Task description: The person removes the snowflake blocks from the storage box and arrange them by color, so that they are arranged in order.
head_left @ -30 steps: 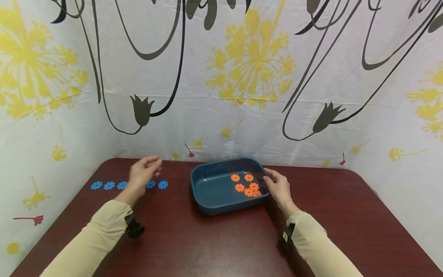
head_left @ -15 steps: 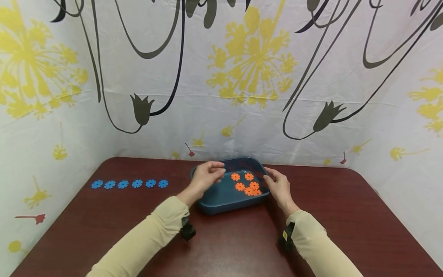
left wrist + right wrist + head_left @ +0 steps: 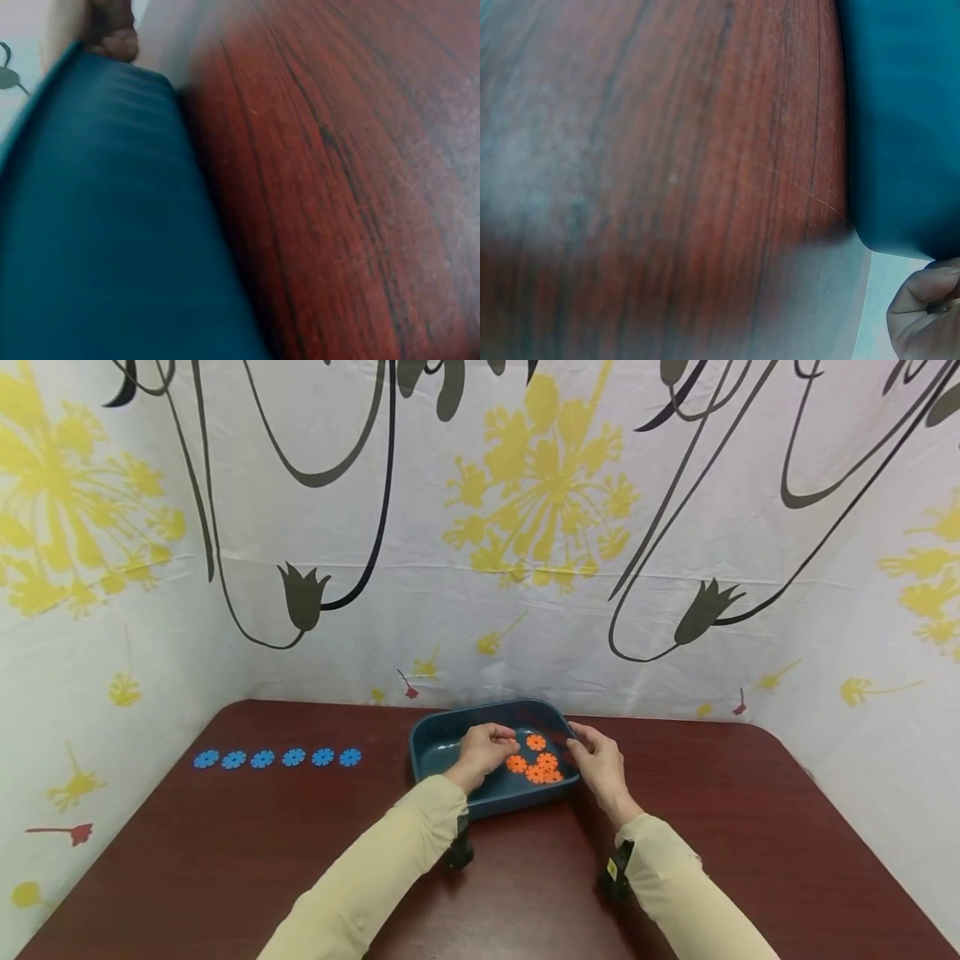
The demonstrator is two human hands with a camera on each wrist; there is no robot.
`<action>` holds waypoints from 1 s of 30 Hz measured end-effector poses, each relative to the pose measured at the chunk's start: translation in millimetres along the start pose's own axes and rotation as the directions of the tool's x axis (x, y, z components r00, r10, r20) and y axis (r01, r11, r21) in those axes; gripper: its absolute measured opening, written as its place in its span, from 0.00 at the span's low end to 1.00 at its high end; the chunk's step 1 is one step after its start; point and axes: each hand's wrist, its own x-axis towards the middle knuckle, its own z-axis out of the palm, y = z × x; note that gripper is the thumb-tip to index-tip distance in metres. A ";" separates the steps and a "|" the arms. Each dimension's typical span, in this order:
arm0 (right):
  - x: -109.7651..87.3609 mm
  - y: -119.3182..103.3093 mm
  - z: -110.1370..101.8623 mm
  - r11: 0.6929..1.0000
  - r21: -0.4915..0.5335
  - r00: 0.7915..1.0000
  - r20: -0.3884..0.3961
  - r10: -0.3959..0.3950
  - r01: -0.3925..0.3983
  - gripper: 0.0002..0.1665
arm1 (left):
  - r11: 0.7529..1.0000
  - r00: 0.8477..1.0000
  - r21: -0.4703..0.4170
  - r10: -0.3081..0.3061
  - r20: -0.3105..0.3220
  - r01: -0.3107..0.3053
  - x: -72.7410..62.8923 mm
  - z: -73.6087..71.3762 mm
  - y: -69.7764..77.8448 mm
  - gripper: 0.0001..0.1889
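My left hand (image 3: 483, 756) is over the dark blue tray (image 3: 442, 806), thumb and fingers loosely bent near the orange flower-shaped discs (image 3: 536, 742). It partly covers one disc, and nothing is plainly seen in its fingers. Several orange discs lie in the right half of the tray, some overlapping. My right hand (image 3: 602, 770) grips the tray's right rim between thumb and fingers. In the left wrist view the tray's wall (image 3: 112, 210) fills the left side, blurred, with part of the left hand (image 3: 101, 30) above it. The right wrist view shows curled right fingers (image 3: 926, 307) at the tray's corner.
A row of several blue flower-shaped discs (image 3: 262, 759) lies on the dark red wooden table (image 3: 315, 835) at the left. Behind the table hangs a white cloth (image 3: 555, 643) printed with flowers. A dark wrist camera (image 3: 617, 870) sits on the right sleeve.
My left hand has moved right, from above the row of blue discs to over the orange discs in the tray. The whole blue row is now visible. My right hand stays on the rim.
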 end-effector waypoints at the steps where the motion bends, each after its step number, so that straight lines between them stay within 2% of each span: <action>1: -0.2 0.0 0.4 1.000 0.000 1.000 0.001 -0.001 0.001 0.22 | 1.000 1.000 0.019 -0.007 -0.013 0.007 0.8 0.9 -1.0 0.12; 7: 0.6 0.2 1.3 1.000 0.003 1.000 -0.005 -0.003 0.003 0.22 | 0.996 0.998 0.088 -0.029 -0.057 0.034 4.6 2.8 -2.8 0.12; 15: 0.8 1.1 -0.3 1.000 -0.001 1.000 -0.005 0.000 0.000 0.22 | 0.982 0.996 0.173 -0.062 -0.069 0.073 5.0 7.9 -6.2 0.13; 19: 1.1 1.5 -0.4 1.000 -0.008 1.000 -0.009 0.001 -0.001 0.23 | 0.977 0.997 0.206 -0.042 -0.065 0.054 5.8 9.9 -8.0 0.13; 25: 1.8 2.5 0.4 1.000 -0.012 1.000 -0.011 0.008 -0.008 0.22 | 0.950 0.999 0.312 -0.008 -0.048 0.022 6.7 10.7 -11.5 0.12; 30: 2.2 2.1 0.8 1.000 0.006 1.000 -0.003 0.011 -0.011 0.22 | 0.939 0.999 0.345 0.003 -0.044 0.012 6.6 10.4 -11.4 0.14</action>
